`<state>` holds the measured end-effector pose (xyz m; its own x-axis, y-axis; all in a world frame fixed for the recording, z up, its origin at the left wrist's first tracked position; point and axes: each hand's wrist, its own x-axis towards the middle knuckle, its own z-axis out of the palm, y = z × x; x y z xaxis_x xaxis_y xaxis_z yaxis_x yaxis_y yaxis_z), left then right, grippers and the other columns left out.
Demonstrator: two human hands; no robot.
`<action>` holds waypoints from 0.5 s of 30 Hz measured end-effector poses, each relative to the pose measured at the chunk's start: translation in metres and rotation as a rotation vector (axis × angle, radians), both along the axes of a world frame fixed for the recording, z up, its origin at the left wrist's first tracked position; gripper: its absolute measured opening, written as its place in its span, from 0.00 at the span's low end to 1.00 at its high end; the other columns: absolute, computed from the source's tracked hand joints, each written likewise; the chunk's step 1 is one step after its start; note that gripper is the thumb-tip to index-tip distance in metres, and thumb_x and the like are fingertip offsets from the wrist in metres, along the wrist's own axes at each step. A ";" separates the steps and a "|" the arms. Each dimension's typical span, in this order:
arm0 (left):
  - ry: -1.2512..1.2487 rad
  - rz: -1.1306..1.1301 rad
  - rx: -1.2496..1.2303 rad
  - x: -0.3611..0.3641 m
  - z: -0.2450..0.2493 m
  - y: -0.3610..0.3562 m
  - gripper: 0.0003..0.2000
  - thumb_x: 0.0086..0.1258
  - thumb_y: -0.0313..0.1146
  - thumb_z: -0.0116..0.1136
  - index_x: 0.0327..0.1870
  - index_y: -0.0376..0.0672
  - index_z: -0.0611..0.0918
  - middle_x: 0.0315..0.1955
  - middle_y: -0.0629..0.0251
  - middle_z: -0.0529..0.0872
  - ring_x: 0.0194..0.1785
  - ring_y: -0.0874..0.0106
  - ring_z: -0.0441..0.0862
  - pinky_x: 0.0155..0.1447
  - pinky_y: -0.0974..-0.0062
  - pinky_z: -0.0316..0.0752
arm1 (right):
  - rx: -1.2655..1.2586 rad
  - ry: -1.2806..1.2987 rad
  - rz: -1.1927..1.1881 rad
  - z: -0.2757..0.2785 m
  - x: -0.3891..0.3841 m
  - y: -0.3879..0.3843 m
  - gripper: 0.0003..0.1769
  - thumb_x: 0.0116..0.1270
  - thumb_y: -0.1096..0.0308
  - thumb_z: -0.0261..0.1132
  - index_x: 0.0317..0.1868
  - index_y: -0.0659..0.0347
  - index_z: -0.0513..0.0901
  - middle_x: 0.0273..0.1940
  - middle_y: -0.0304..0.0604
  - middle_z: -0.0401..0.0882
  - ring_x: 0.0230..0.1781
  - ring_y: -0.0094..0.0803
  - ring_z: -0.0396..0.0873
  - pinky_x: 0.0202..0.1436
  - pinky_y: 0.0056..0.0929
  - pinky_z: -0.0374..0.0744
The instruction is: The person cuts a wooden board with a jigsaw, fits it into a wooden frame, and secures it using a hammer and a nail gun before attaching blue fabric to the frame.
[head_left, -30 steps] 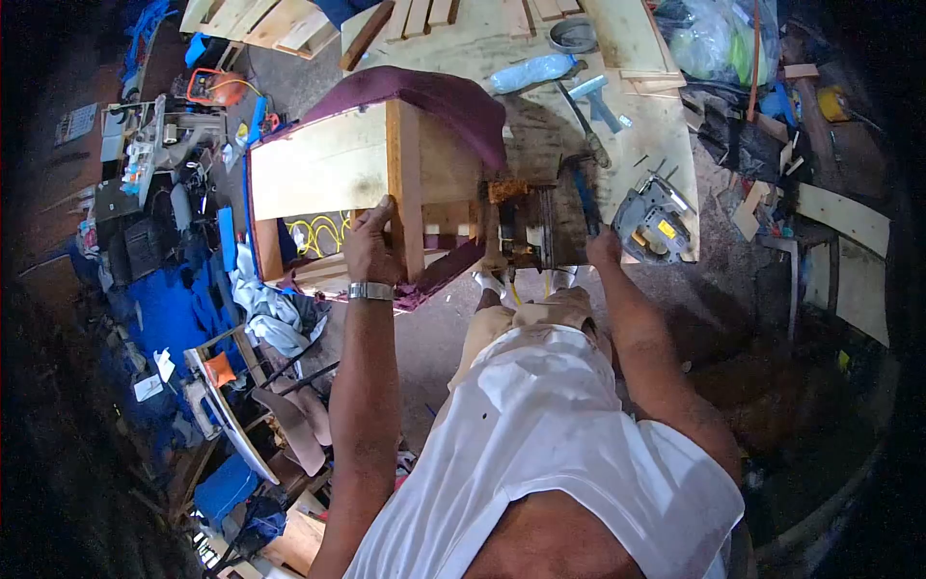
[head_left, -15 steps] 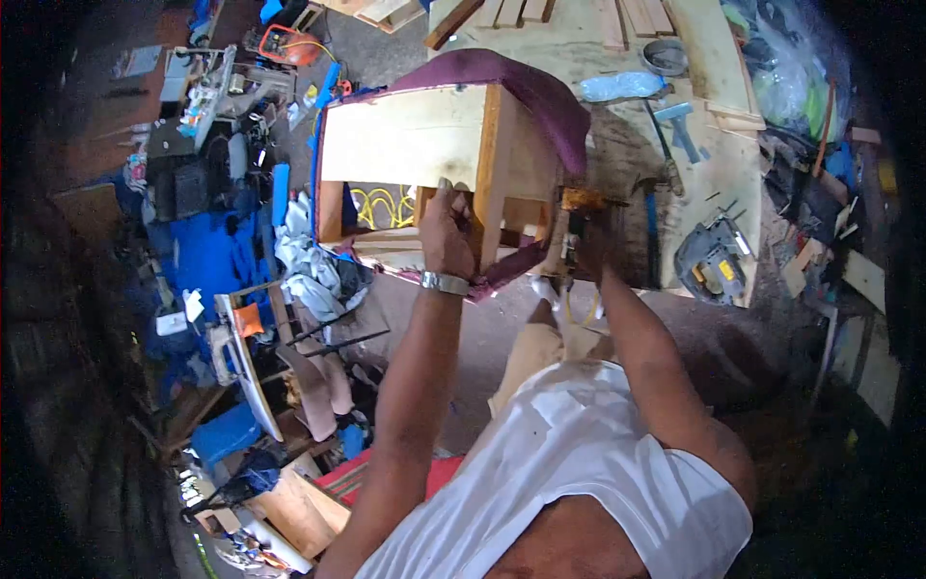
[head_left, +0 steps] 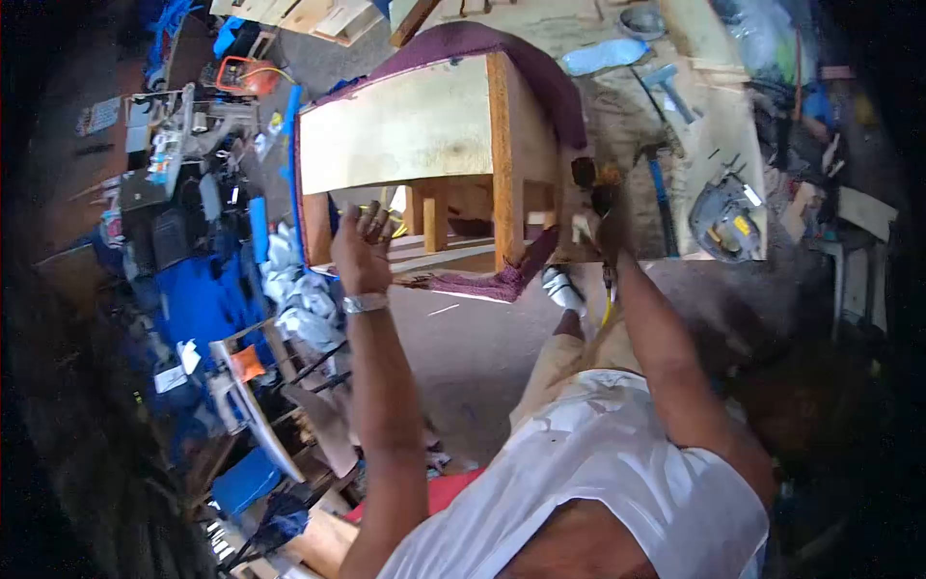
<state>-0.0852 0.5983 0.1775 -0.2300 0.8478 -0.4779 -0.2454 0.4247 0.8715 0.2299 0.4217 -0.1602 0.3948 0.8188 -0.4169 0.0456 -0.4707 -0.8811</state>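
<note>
A wooden furniture frame [head_left: 395, 130], with a pale board on its near face and purple fabric [head_left: 511, 48] over its far side, rests on the workbench. My left hand [head_left: 363, 253], a metal watch on its wrist, is raised before the opening under the board, fingers apart and holding nothing. To the right of the frame, my right hand [head_left: 610, 232] is wrapped round a dark staple gun [head_left: 600, 196], somewhat blurred, with a yellow hose hanging below. The staple gun appears apart from the frame. Purple fabric also bunches along the frame's lower edge.
On the workbench [head_left: 719, 193] lie a hammer [head_left: 662, 198], a jigsaw [head_left: 725, 224], a plastic bottle [head_left: 605, 56] and a metal bowl [head_left: 643, 22]. Clutter with blue cloth [head_left: 207, 304] and grey cloth [head_left: 304, 299] fills the floor at left. An orange reel [head_left: 253, 75] stands beyond.
My left hand has let go of the board's lower edge and moved left. My right hand has moved slightly right with the staple gun, away from the frame. The view has shifted.
</note>
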 end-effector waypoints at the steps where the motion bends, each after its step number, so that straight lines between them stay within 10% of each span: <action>1: -0.050 -0.001 -0.011 -0.010 -0.011 0.008 0.27 0.77 0.47 0.50 0.66 0.35 0.64 0.56 0.51 0.78 0.56 0.56 0.80 0.57 0.61 0.79 | 0.062 -0.063 0.015 0.034 0.013 -0.005 0.26 0.70 0.55 0.60 0.60 0.66 0.74 0.46 0.58 0.81 0.47 0.56 0.79 0.52 0.42 0.78; 3: -0.241 0.021 -0.011 -0.016 -0.016 0.021 0.26 0.78 0.48 0.48 0.65 0.36 0.64 0.58 0.49 0.76 0.56 0.54 0.80 0.55 0.62 0.81 | 0.182 -0.198 0.038 0.119 0.041 -0.012 0.22 0.71 0.61 0.59 0.60 0.64 0.73 0.34 0.53 0.82 0.34 0.49 0.82 0.41 0.40 0.82; 6: -0.688 -0.099 0.087 -0.034 -0.045 0.043 0.15 0.79 0.42 0.49 0.52 0.40 0.78 0.44 0.62 0.85 0.49 0.65 0.83 0.53 0.63 0.82 | 0.140 0.570 -0.035 0.235 0.040 -0.038 0.24 0.71 0.59 0.60 0.61 0.64 0.71 0.30 0.45 0.78 0.28 0.37 0.79 0.35 0.35 0.82; 11: -0.307 -0.009 0.101 -0.009 -0.035 0.045 0.10 0.77 0.39 0.54 0.51 0.44 0.80 0.40 0.67 0.86 0.45 0.71 0.83 0.51 0.70 0.82 | 0.319 1.294 -0.119 0.288 0.055 -0.032 0.24 0.69 0.49 0.63 0.51 0.62 0.75 0.26 0.41 0.76 0.21 0.30 0.76 0.31 0.31 0.81; 15: -0.186 -0.025 0.095 0.008 -0.027 0.039 0.12 0.75 0.39 0.57 0.52 0.44 0.79 0.39 0.69 0.85 0.47 0.72 0.82 0.50 0.73 0.81 | 0.364 1.184 0.046 0.285 0.062 -0.024 0.29 0.72 0.40 0.54 0.42 0.63 0.75 0.22 0.41 0.73 0.18 0.31 0.74 0.29 0.32 0.80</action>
